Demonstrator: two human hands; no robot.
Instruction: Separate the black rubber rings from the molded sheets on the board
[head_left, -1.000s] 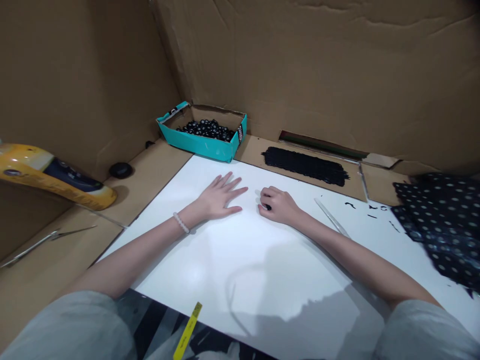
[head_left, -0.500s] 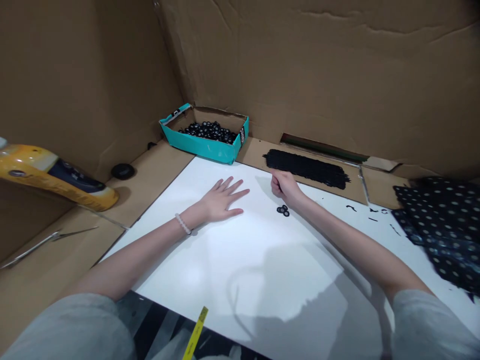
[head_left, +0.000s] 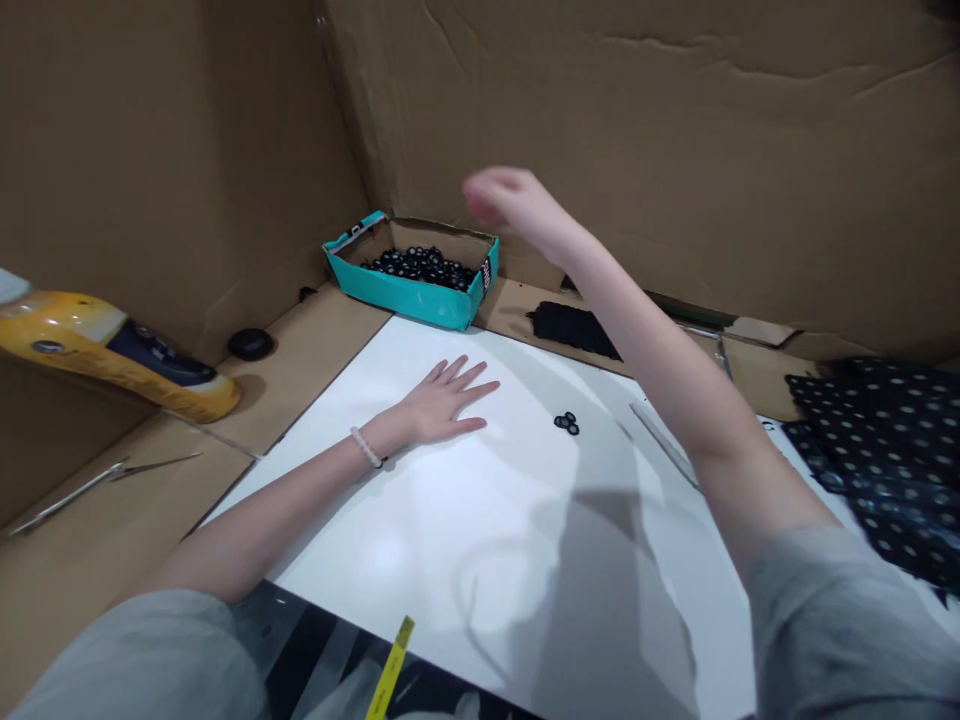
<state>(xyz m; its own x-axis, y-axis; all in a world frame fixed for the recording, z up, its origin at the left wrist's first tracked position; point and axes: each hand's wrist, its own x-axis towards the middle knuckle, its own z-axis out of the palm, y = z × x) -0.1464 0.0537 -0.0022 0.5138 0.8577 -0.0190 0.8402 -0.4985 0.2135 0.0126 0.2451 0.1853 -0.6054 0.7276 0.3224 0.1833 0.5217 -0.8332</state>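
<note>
My left hand [head_left: 448, 402] lies flat on the white board [head_left: 465, 520] with its fingers spread, holding nothing. My right hand [head_left: 504, 205] is raised above and just right of the teal-rimmed cardboard box [head_left: 409, 301]. Its fingers are curled together and blurred, so anything between them is hidden. Inside the box is a heap of small black discs with pale centres [head_left: 429, 268]. A small cluster of similar black discs [head_left: 568, 424] lies on the board, to the right of my left hand.
A yellow bottle [head_left: 120, 345] leans in from the left, near a round black object [head_left: 250, 344] and tweezers [head_left: 109, 486]. Behind the board lies a black strip [head_left: 574, 328], partly covered by my right arm. Black dotted sheets [head_left: 885, 430] lie at right. Cardboard walls [head_left: 637, 120] stand behind.
My right hand has risen from the board beside the black strip, moving up and left toward the box. The left hand and the cluster of discs have stayed put.
</note>
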